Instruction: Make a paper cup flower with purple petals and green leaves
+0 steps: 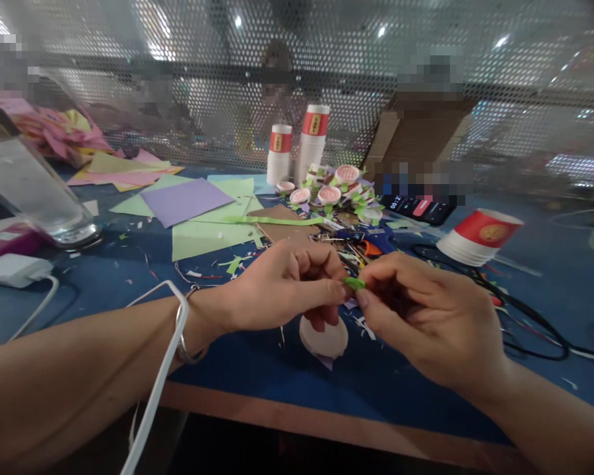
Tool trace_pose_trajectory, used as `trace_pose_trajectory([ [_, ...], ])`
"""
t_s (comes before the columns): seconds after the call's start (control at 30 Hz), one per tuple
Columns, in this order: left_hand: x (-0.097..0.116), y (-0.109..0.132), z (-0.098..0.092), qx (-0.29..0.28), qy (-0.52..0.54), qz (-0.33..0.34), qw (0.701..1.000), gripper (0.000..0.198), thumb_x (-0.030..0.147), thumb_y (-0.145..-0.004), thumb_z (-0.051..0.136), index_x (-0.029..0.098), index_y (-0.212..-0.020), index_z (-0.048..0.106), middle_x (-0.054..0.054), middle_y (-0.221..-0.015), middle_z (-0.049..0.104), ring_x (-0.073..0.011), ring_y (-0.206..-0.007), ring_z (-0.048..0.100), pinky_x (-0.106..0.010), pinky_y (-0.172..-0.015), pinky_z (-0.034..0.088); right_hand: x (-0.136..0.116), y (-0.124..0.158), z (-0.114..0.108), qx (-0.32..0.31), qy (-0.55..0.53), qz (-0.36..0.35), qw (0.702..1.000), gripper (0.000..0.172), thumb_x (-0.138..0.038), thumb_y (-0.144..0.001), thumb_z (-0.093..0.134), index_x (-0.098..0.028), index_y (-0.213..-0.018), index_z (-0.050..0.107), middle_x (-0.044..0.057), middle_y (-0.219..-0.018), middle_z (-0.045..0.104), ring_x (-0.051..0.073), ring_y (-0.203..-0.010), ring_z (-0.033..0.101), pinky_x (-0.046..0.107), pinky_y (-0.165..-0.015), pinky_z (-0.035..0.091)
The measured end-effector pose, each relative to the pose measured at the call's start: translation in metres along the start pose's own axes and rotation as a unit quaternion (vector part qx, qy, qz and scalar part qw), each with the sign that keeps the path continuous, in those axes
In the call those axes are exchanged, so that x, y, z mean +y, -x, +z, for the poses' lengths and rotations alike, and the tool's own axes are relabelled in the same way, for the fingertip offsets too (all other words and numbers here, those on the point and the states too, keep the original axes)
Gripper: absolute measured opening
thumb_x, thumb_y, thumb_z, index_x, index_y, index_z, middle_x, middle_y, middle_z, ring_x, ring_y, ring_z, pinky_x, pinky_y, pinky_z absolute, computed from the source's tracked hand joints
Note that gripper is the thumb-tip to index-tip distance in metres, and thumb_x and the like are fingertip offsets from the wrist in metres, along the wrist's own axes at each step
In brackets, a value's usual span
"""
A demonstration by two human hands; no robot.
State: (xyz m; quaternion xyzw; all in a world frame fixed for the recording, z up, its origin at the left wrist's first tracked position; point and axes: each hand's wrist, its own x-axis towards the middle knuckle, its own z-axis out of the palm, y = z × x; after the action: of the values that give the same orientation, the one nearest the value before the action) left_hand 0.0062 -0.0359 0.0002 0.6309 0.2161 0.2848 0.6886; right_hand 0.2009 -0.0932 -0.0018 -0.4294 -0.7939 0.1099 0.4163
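Between my two hands is a small piece of green paper (354,283). My left hand (297,284) pinches its left end with thumb and forefinger. The right end is gripped by the thumb and fingers of my right hand (426,310). Just below my left fingertips, a round whitish disc (324,338) lies on the blue table, with a bit of purple paper (327,362) poking out under its near edge. Part of the disc is hidden behind my left fingers. Paper scraps are scattered around and beyond both hands.
Behind my hands are green sheets (198,237), a purple sheet (188,200), brown cardboard (282,224) and a pile of decorated discs (329,195). Stacked paper cups (313,138) stand farther back. A tilted cup stack (480,236), black cable (539,343) and phone (420,208) are right; a glass (34,185) stands left.
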Motion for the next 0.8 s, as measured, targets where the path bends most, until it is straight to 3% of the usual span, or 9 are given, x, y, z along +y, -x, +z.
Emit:
trace_pose_trajectory([
  [0.2, -0.009, -0.004, -0.003, 0.038, -0.091, 0.058, 0.993, 0.011, 0.017, -0.091, 0.065, 0.015, -0.082, 0.059, 0.002, -0.065, 0.067, -0.0075, -0.056, 0.063, -0.017, -0.056, 0.052, 0.01, -0.004, -0.001, -0.017, -0.046, 0.032, 0.998, 0.012, -0.015, -0.094, 0.059, -0.021, -0.083, 0.061, -0.006, -0.063, 0.055, 0.006, -0.048, 0.046, 0.019, -0.042, 0.035],
  [0.33, -0.01, -0.003, -0.004, 0.049, -0.216, 0.093, 0.971, 0.006, 0.014, -0.089, 0.063, 0.015, -0.084, 0.062, 0.003, -0.064, 0.066, -0.0074, -0.057, 0.06, -0.018, -0.054, 0.045, 0.01, -0.004, -0.002, -0.016, -0.056, 0.045, 0.997, 0.013, -0.014, -0.094, 0.059, -0.021, -0.084, 0.062, -0.007, -0.061, 0.053, 0.006, -0.046, 0.043, 0.02, -0.039, 0.031],
  [0.47, -0.011, -0.002, -0.006, 0.075, -0.279, 0.117, 0.95, 0.006, 0.013, -0.088, 0.061, 0.015, -0.091, 0.066, 0.002, -0.068, 0.068, -0.0095, -0.061, 0.063, -0.021, -0.058, 0.047, 0.007, -0.006, -0.003, -0.017, -0.053, 0.06, 0.997, 0.014, -0.014, -0.093, 0.059, -0.021, -0.082, 0.063, -0.007, -0.058, 0.052, 0.006, -0.044, 0.042, 0.02, -0.038, 0.031],
  [0.57, -0.013, -0.003, -0.006, 0.075, -0.231, 0.105, 0.964, 0.007, 0.014, -0.088, 0.063, 0.014, -0.093, 0.067, -0.001, -0.075, 0.072, -0.0122, -0.069, 0.068, -0.024, -0.065, 0.052, 0.007, -0.008, -0.002, -0.013, -0.053, 0.057, 0.997, 0.013, -0.014, -0.093, 0.059, -0.021, -0.082, 0.063, -0.007, -0.06, 0.056, 0.006, -0.045, 0.045, 0.019, -0.039, 0.033],
  [0.67, -0.013, -0.005, -0.005, 0.069, -0.096, 0.07, 0.991, 0.009, 0.014, -0.087, 0.067, 0.013, -0.096, 0.065, -0.003, -0.082, 0.073, -0.0135, -0.077, 0.072, -0.025, -0.072, 0.055, 0.008, -0.008, -0.002, -0.01, -0.039, 0.048, 0.998, 0.014, -0.014, -0.093, 0.059, -0.021, -0.082, 0.063, -0.005, -0.063, 0.062, 0.007, -0.051, 0.053, 0.018, -0.045, 0.04],
  [0.8, -0.012, -0.006, -0.001, 0.068, 0.01, 0.05, 0.996, 0.014, 0.018, -0.086, 0.074, 0.012, -0.096, 0.065, -0.003, -0.083, 0.072, -0.0117, -0.077, 0.071, -0.023, -0.072, 0.055, 0.007, -0.007, -0.002, -0.004, -0.027, 0.034, 0.999, 0.014, -0.015, -0.094, 0.06, -0.021, -0.083, 0.064, -0.005, -0.067, 0.066, 0.007, -0.054, 0.057, 0.018, -0.048, 0.041],
])
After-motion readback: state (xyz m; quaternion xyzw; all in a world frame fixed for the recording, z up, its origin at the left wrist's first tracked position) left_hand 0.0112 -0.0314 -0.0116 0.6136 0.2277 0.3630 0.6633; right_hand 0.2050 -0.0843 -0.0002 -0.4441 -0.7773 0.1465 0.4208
